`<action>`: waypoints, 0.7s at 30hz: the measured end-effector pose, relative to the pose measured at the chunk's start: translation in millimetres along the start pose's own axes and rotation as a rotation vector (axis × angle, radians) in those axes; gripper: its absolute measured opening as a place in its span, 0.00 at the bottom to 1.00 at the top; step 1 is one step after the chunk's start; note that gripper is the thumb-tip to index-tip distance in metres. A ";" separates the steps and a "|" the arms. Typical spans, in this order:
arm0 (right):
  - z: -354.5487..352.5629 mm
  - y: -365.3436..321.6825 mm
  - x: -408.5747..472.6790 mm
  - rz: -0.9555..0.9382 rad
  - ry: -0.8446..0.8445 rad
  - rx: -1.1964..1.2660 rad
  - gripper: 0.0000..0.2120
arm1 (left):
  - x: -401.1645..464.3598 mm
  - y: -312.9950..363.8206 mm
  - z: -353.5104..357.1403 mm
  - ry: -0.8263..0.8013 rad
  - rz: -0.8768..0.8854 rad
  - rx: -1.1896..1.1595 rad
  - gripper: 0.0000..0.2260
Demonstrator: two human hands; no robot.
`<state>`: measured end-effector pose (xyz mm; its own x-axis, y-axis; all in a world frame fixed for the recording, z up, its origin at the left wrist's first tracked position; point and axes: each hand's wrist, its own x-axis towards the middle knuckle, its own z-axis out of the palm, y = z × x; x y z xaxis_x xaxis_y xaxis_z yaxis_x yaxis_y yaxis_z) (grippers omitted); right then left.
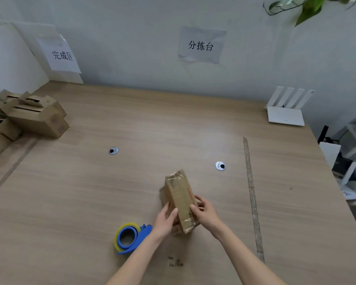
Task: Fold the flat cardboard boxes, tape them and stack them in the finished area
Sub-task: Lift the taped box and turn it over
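A small folded cardboard box (180,197), long and narrow with clear tape over its ends, lies on the wooden table (132,182) just in front of me. My left hand (165,220) grips its left side with the thumb on top. From the other side my right hand (203,212) holds it, fingers curled round the near end. A blue tape dispenser with a yellow-edged roll (130,237) lies on the table beside my left wrist. At the far left stands a pile of folded cardboard boxes (27,118), below a paper sign (62,55) on the wall.
A long strip of tape (252,194) runs along the table to the right of the box. Two round cable grommets (113,150) (220,166) sit in the tabletop. A white router (286,109) stands at the back right. Cluttered items lie beyond the table's right edge.
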<state>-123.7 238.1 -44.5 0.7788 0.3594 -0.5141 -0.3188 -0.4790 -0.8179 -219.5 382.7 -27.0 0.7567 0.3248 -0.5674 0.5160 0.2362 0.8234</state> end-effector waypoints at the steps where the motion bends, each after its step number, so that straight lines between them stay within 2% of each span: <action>1: -7.5 -13.9 -2.9 -0.015 -0.040 0.011 0.24 | 0.7 9.4 -0.1 -0.012 0.013 -0.036 0.18; 4: -33.7 -60.2 -5.3 -0.077 -0.164 0.003 0.29 | 1.7 48.3 2.0 -0.014 0.027 -0.149 0.16; 6: -48.5 -101.6 -9.5 -0.038 -0.218 0.133 0.25 | 1.7 76.0 2.8 0.019 0.075 -0.166 0.12; 8: -60.5 -142.5 -19.1 0.007 -0.243 0.230 0.21 | -2.5 100.5 4.8 0.051 0.153 -0.149 0.14; 12: -74.9 -191.8 -28.7 0.005 -0.238 0.241 0.37 | -8.0 140.0 9.9 0.135 0.292 -0.179 0.16; 16: -88.4 -220.6 -44.0 -0.087 -0.208 0.227 0.41 | -19.0 172.7 12.6 0.092 0.379 -0.150 0.14; 21: -108.6 -224.6 -53.0 -0.203 -0.190 0.331 0.36 | -35.9 199.0 5.1 -0.040 0.384 -0.166 0.32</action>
<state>-34.8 239.6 194.5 0.7402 0.5759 -0.3471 -0.3492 -0.1119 -0.9303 -141.9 413.4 157.3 0.8981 0.3833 -0.2155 0.1239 0.2498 0.9603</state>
